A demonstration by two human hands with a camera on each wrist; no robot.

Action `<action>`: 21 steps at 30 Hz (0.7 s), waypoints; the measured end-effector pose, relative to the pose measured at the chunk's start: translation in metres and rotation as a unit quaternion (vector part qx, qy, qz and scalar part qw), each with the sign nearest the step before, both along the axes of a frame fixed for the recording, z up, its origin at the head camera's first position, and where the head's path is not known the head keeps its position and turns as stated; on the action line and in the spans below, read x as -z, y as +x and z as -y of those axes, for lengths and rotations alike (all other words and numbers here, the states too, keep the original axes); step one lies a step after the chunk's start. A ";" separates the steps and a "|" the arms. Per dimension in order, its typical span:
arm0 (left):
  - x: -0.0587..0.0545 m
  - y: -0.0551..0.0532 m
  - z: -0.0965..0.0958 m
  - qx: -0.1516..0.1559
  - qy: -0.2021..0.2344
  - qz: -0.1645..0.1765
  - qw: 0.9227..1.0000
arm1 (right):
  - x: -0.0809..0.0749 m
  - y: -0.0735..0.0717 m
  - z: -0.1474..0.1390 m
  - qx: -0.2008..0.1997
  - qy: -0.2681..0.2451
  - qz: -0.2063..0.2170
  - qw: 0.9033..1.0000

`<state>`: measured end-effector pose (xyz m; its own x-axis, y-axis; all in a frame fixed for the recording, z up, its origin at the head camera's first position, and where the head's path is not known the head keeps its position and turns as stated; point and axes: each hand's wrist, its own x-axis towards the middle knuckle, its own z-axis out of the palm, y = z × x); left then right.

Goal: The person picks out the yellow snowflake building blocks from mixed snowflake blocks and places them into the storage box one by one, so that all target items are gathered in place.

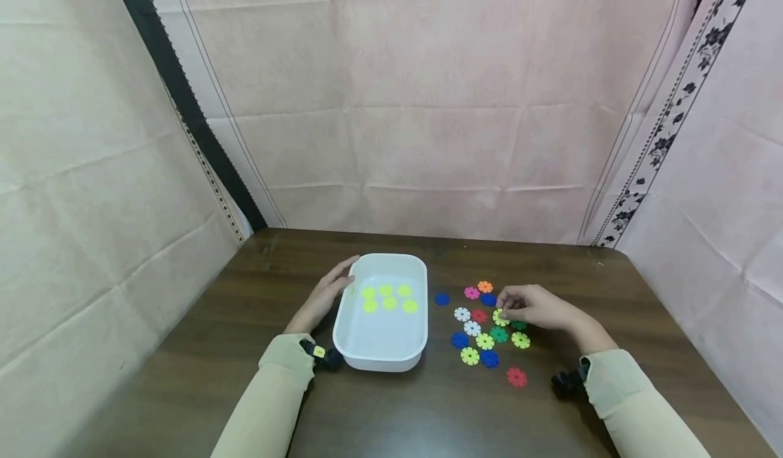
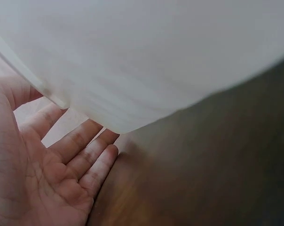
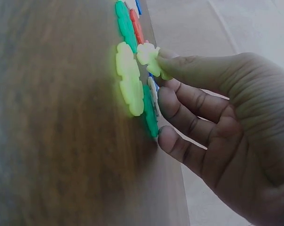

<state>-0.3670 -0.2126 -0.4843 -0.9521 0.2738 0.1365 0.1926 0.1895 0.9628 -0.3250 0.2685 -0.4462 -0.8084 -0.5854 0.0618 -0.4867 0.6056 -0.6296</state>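
My left hand [image 1: 324, 296] holds the white plastic tray [image 1: 382, 357] at its far left side. Its thumb lies at the rim, and its fingers [image 2: 78, 141] reach along the outer wall, their tips partly hidden in the left wrist view. Inside the tray lie several yellow-green flower-shaped pieces [image 1: 389, 303] in two rows. To the right of the tray, my right hand [image 1: 541, 307] pinches another yellow-green flower-shaped piece [image 3: 149, 56] between thumb and index finger, tilted, over the loose pieces. Beneath the hand are a green piece [image 3: 150, 110] and a flat yellow-green one [image 3: 129, 80].
Loose flower-shaped pieces spread over the brown wooden table [image 1: 391, 417]: blue [image 1: 459, 340], white [image 1: 461, 314], pink [image 1: 472, 292], orange [image 1: 485, 286] and red ones. A red piece [image 1: 516, 377] lies apart, nearer the front. Pale cloth [image 1: 428, 104] hangs around the table's back and sides.
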 end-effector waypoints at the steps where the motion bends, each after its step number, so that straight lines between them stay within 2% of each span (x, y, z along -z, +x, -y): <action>1: 0.000 0.000 0.000 0.002 0.000 0.000 1.000 | 0.000 0.000 0.000 0.002 0.000 0.000 1.000; 7: -0.005 -0.001 0.002 0.012 -0.003 0.012 1.000 | -0.004 -0.004 -0.001 0.004 0.003 -0.001 1.000; 13: -0.010 -0.002 0.002 0.010 0.002 0.006 1.000 | -0.006 -0.006 -0.001 0.002 -0.012 -0.007 1.000; 21: -0.003 -0.002 0.003 0.016 0.004 0.015 1.000 | -0.003 -0.002 0.000 0.007 -0.016 0.002 1.000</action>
